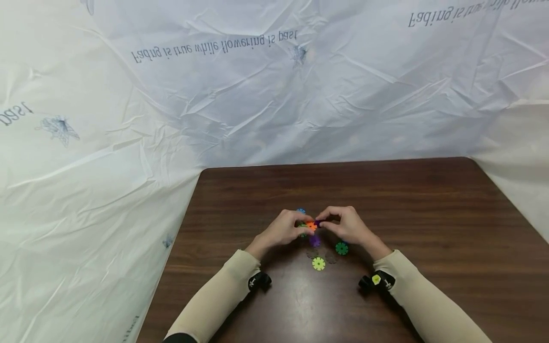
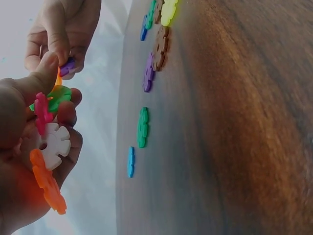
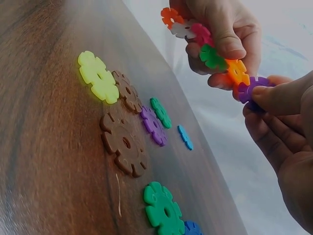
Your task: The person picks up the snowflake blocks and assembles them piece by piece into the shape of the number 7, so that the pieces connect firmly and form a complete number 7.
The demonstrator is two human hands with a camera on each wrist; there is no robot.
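My left hand holds a chain of notched plastic flower discs above the table. In the right wrist view the chain runs from an orange disc through a white disc, a pink disc and a green disc to a yellow-orange disc. Between thumb and fingers, my right hand pinches a purple disc at the yellow-orange one's edge. Whether their slots are joined, I cannot tell. The left palm lies behind the white and orange discs in the left wrist view.
Loose discs lie on the brown table below the hands: yellow, two brown, purple, two green, light blue and dark blue. White printed sheeting hangs behind the table's far edge.
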